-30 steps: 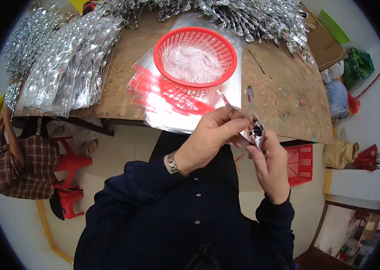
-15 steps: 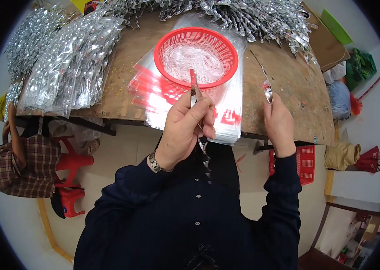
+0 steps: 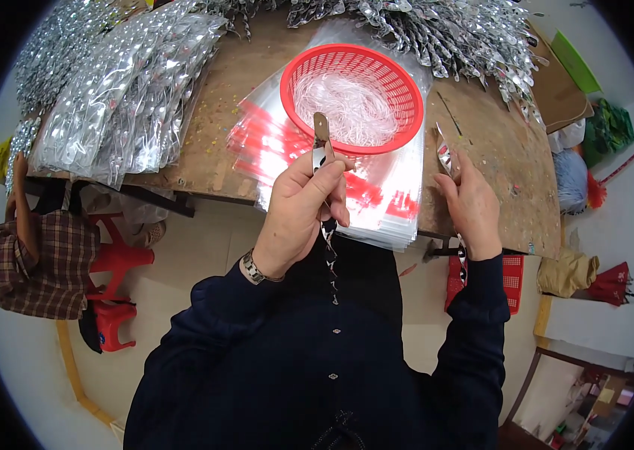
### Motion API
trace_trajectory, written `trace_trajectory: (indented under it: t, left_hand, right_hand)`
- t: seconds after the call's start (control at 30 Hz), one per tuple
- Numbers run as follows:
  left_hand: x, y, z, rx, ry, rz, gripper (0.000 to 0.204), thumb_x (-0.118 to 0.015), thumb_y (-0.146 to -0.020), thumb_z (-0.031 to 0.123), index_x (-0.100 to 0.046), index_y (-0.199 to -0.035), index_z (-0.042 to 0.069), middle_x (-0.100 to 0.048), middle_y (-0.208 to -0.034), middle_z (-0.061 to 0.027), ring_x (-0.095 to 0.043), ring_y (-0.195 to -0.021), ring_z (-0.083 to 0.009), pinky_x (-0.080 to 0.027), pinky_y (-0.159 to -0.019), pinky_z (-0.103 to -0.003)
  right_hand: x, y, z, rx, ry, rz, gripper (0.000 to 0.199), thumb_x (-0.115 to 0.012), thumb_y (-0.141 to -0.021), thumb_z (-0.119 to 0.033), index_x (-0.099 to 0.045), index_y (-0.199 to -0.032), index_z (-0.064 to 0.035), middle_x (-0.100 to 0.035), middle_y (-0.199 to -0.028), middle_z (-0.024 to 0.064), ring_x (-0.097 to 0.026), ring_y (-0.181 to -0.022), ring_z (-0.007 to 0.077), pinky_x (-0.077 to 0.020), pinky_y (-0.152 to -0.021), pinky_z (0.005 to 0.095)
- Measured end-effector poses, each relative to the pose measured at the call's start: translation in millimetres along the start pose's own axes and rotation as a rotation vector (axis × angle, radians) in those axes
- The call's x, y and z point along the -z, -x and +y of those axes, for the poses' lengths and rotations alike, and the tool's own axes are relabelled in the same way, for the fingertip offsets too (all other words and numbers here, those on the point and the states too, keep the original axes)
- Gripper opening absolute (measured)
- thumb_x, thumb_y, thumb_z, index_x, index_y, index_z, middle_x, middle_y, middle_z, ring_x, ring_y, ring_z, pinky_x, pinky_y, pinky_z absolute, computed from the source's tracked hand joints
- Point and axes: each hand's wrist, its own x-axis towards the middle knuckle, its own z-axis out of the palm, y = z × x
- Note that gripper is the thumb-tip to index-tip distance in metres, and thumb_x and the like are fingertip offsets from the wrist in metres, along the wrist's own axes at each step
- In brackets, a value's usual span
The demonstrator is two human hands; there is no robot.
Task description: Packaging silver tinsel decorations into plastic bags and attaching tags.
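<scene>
My left hand (image 3: 294, 214) is closed, with thumb and fingers pinching a twisted silver foil strip (image 3: 330, 251). Its flat, rounded top end sticks up above my fingers, and its spiral tail hangs in front of my dark shirt. Off to the right, my right hand (image 3: 474, 202) grips another shiny silver strip (image 3: 445, 156) between thumb and fingers. This strip's pointed end rises over the table, while a tail dangles below the hand. Just beyond my left hand stands a red plastic basket (image 3: 362, 148) filled with pale, thin cord (image 3: 343, 105).
Under the basket lie clear bags with red print (image 3: 388, 202) on the wooden table (image 3: 482, 112). Bagged silver strips (image 3: 114, 105) are piled at left, loose silver strips (image 3: 444, 34) along the back. At far left a person in a plaid shirt (image 3: 32, 255) sits near red stools (image 3: 114, 326).
The whole view has shifted slightly. My right hand and its strip have tilted, and a tail now shows below that hand. The strip in my left hand has turned, its top end now looking brownish.
</scene>
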Motion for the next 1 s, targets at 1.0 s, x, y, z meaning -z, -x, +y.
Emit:
trace_trajectory:
  t: [1.0]
  left_hand:
    - [14, 4, 6, -0.004, 0.028, 0.071, 0.018, -0.052, -0.098, 0.013, -0.058, -0.104, -0.002, -0.055, -0.072, -0.0034, -0.053, -0.058, -0.0102, -0.051, -0.054, -0.027]
  right_hand:
    - [-17, -111, -109, 0.544, -0.059, -0.169, 0.013, -0.066, -0.079, -0.014, -0.068, -0.082, -0.0016, -0.066, -0.083, 0.0147, -0.064, -0.083, 0.0316, -0.0492, -0.074, 0.0410]
